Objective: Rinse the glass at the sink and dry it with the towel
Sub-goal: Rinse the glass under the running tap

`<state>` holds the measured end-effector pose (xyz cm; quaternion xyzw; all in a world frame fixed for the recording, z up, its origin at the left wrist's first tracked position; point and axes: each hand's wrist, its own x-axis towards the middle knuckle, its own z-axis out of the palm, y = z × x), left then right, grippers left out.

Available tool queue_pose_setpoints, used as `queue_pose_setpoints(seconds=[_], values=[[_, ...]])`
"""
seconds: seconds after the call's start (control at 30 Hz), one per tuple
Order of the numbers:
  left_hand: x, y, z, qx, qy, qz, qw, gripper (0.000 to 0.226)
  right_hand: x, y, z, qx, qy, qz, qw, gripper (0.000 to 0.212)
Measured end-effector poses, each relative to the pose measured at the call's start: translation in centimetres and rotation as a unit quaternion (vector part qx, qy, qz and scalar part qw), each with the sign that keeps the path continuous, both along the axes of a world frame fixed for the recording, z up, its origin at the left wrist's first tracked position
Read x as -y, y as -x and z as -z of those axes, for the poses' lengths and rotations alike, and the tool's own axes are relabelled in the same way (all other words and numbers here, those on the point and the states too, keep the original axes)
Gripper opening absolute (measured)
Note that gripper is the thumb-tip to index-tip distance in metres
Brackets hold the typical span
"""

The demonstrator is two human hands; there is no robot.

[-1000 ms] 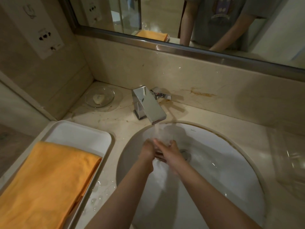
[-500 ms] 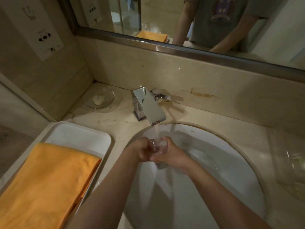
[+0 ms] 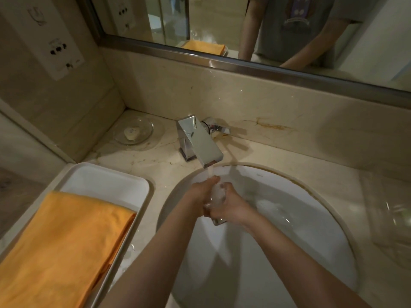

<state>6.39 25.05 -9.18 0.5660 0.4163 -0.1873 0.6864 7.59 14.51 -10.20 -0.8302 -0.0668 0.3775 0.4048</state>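
Mid-rinse. Glass (image 3: 216, 196) held over sink (image 3: 311, 230), right under faucet (image 3: 199, 141) stream, water foaming inside. Both hands clamped on it: left hand (image 3: 201, 192) curled round one side, right hand (image 3: 231, 203) wrapped round other. Orange towel (image 3: 60, 247) folded in white tray (image 3: 104, 183) on counter (image 3: 155, 161), untouched. Drying not started; likely tap shut-off first.

One sink (image 3: 311, 252), taken as landmark. One tap (image 3: 198, 141) just behind it. One glass (image 3: 216, 196) above the bowl, gripped between two hands: left (image 3: 200, 194), right (image 3: 233, 205). One white tray (image 3: 100, 181) left of it, bearing one orange towel (image 3: 60, 247). One soap dish (image 3: 134, 132) behind-left, with one soap (image 3: 131, 132). One mirror (image 3: 244, 23) behind.
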Motion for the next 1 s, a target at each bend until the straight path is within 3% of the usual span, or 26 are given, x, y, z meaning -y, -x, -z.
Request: queue_pose_setpoints(seconds=[0.1, 0.17, 0.3, 0.33, 0.43, 0.47, 0.57, 0.7, 0.83, 0.93, 1.0], values=[[-1.1, 0.2, 0.4, -0.016, 0.076, -0.016, 0.997, 0.033, 0.0, 0.0, 0.2, 0.035, -0.018, -0.015, 0.999, 0.078], [-1.2, 0.6, 1.2, 0.024, 0.133, -0.053, 0.989, 0.037, 0.1, -0.1, 0.0, 0.017, -0.051, -0.003, 0.999, 0.067], [0.0, 1.7, 2.5, 0.127, 0.198, -0.073, 0.969, 0.046, 0.7, -0.6, -0.7, -0.12, -0.132, 0.062, 0.982, 0.026], [0.3, 1.9, 2.6, 0.131, 0.196, -0.066, 0.97, 0.048, 0.9, -0.6, -1.0, -0.156, -0.131, 0.079, 0.976, 0.029], [0.4, 2.1, 3.1, 0.123, 0.192, -0.046, 0.973, 0.053, 1.0, -0.9, -0.6, -0.189, -0.08, 0.054, 0.977, 0.087], [0.3, 2.1, 3.1, 0.115, 0.203, -0.053, 0.971, 0.051, 0.8, -0.8, -0.7, -0.194, -0.066, 0.029, 0.978, 0.095], [0.2, 1.5, 3.7, 0.12, 0.221, -0.092, 0.963, 0.049, 0.3, -0.7, -1.4, -0.137, 0.0, -0.044, 0.99, 0.082], [0.9, 0.7, 3.8, 0.111, 0.226, -0.142, 0.957, 0.035, -0.4, -0.1, -2.4, 0.086, 0.134, -0.148, 0.976, 0.053], [2.3, 0.5, 3.8, 0.134, 0.256, -0.19, 0.938, 0.021, -0.9, 0.5, -2.9, 0.197, 0.088, -0.157, 0.964, 0.045], [2.6, 1.1, 3.8, 0.142, 0.322, -0.199, 0.915, 0.032, -0.8, -1.5, -2.5, 0.063, 0.041, -0.06, 0.995, 0.045], [2.7, 1.1, 3.7, 0.124, 0.301, -0.185, 0.927, 0.042, -0.5, -2.8, -1.3, -0.064, 0.026, 0.033, 0.997, 0.052]])
